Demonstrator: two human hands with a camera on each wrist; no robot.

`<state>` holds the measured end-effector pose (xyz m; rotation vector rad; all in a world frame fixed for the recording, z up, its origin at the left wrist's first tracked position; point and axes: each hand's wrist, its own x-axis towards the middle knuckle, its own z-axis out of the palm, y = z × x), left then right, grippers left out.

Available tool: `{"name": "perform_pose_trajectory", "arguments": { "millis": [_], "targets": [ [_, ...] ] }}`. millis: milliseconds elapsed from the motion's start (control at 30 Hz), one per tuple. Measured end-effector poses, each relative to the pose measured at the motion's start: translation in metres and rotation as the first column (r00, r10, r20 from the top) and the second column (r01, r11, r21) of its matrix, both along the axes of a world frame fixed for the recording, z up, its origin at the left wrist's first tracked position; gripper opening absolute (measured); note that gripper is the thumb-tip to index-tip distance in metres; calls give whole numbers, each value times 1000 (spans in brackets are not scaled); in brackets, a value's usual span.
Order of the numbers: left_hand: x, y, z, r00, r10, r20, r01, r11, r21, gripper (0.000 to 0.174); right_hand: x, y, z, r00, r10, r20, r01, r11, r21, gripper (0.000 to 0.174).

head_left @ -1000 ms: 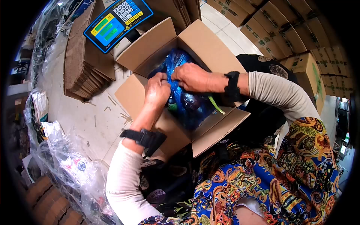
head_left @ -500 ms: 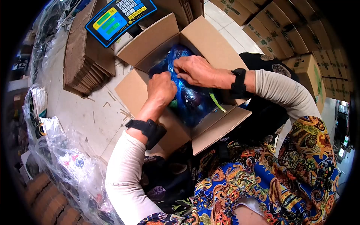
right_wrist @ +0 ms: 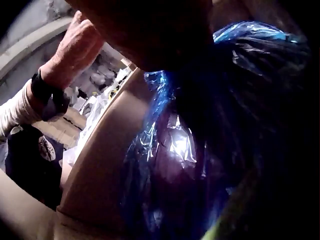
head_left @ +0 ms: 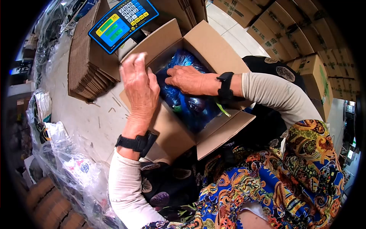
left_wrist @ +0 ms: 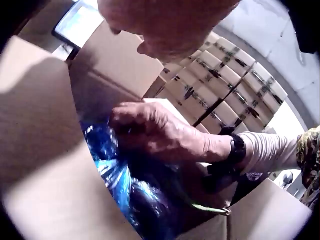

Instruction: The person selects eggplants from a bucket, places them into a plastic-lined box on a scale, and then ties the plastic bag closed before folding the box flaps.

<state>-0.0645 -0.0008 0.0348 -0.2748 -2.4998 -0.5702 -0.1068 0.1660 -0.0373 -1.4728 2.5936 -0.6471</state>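
**Bag pressed down, flaps wide open**

Right hand [head_left: 187, 79] lies palm-down on the blue bag [head_left: 192, 108] inside the box [head_left: 225, 131], pressing and gripping nothing. Left hand [head_left: 139, 82] is raised by the left flap, fingers straight and empty. This looks like tucking-in; closing would mean folding the flaps over. There's floor [head_left: 85, 122] to the box's left, with the cardboard stack [head_left: 87, 65] beyond.

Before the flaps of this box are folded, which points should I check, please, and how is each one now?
1. Blue bag fully inside the box: ok.
2. Right hand rests on the bag, keeping it low: ok.
3. Left hand off the bag, above the left flap: ok.
4. Green stem tucked in: not ok, it pokes out near the box edge.
5. Bag mouth closed: cannot tell.
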Motion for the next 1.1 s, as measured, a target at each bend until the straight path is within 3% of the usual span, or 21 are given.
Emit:
{"name": "perform_pose_trajectory", "arguments": {
  "millis": [33,133,233,267,300,433,500,567,600,700,733,867,967,1000,1033,1100],
  "targets": [
    [-2,3,19,991,-13,-135,-4,992,-128,47,-1,-2,2,1000,-24,2,24,1000,12,16],
    [-12,-1,35,981,16,-195,-58,976,-210,57,0,-3,15,997,-62,45,60,998,35,22],
    [-24,-18,6,985,137,108,-99,949,-299,56,3,0,19,997,-45,62,41,997,70,17],
    [-27,-18,6,992,117,54,-99,959,-267,43,3,1,18,995,-19,98,13,998,62,14],
    [-27,-19,8,990,93,108,-66,971,-230,38,3,3,17,991,3,136,-11,998,54,13],
    [-18,-14,13,970,-79,231,76,997,25,17,5,17,6,960,213,-183,-189,972,141,17],
    [-11,-14,7,956,-200,214,186,979,83,17,23,13,-8,982,57,-181,-64,997,-32,17],
    [8,-7,9,878,-217,427,248,969,-17,27,34,16,-10,927,176,-332,-137,981,137,18],
    [17,-2,-1,898,-209,388,264,960,-93,30,39,16,5,870,184,-457,-116,978,173,20],
    [28,1,-42,917,-202,343,302,915,-269,40,32,19,3,889,161,-429,-120,985,120,18],
    [32,3,-48,927,-189,325,294,903,-314,41,32,24,7,952,170,-253,-108,964,241,27],
    [33,8,-57,941,-122,315,251,877,-410,44,33,49,22,964,174,-203,-125,965,232,46],
    [31,9,-57,944,-107,313,247,856,-453,44,31,66,40,975,200,-100,-181,969,168,49],
    [32,9,-57,942,-107,318,253,849,-463,44,27,74,49,975,218,48,-223,960,167,50],
    [32,9,-57,942,-107,318,254,847,-467,44,21,79,73,896,214,388,-325,913,246,56],
    [30,9,-58,946,-111,306,252,844,-474,43,21,102,100,761,299,576,-442,889,123,65]
  ]
}}
